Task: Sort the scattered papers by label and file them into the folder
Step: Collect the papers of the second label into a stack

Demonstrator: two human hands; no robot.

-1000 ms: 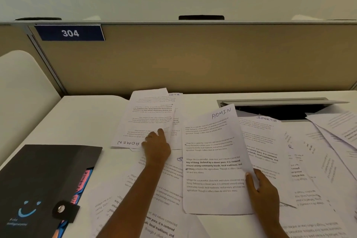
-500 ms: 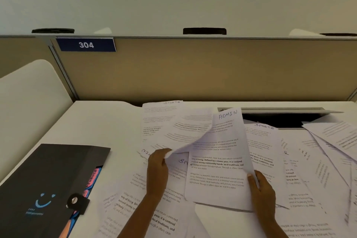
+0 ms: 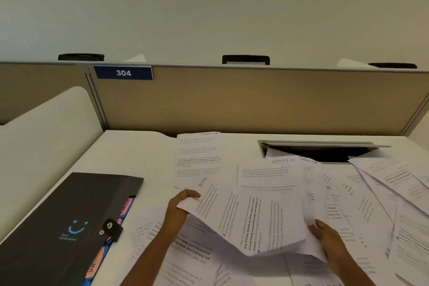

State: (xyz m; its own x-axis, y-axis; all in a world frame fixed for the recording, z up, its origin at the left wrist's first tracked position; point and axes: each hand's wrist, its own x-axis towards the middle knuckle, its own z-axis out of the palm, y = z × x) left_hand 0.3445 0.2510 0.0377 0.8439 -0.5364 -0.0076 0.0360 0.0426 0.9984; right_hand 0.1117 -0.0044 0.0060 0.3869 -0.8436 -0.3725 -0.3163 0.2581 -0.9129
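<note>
Papers lie strewn across the white worktop [image 3: 130, 158] on every side of both hands. Just beyond the left hand [image 3: 180, 208] a sheet headed SPORTS [image 3: 198, 158] lies flat, its near edge overlapped by the raised sheet. That raised sheet [image 3: 250, 218] carries the word ADMIN near the left thumb; the left hand pinches its corner, thumb on top and fingers curled beneath, so the paper sags in a curve toward the right hand [image 3: 327, 237]. The right hand grips the near right edge of another ADMIN sheet [image 3: 269, 174], fingers curled round the paper. That second sheet sits under the raised one and reaches away from the hands. Past the right hand a fan of loose pages [image 3: 383, 193] spreads to the worktop's far right, some overlapping the rim of an open cable hatch [image 3: 320, 150] set into the surface. More printed pages [image 3: 190, 248] lie under the left forearm. Well to the left of the left hand rests the black folder [image 3: 69, 216], closed with a snap strap, a blue smile printed on its cover and coloured tabs showing at its right edge. Beyond the worktop stands a tan partition [image 3: 255, 102] bearing a blue plate reading 304 [image 3: 123, 73], with a pale wall above it
</note>
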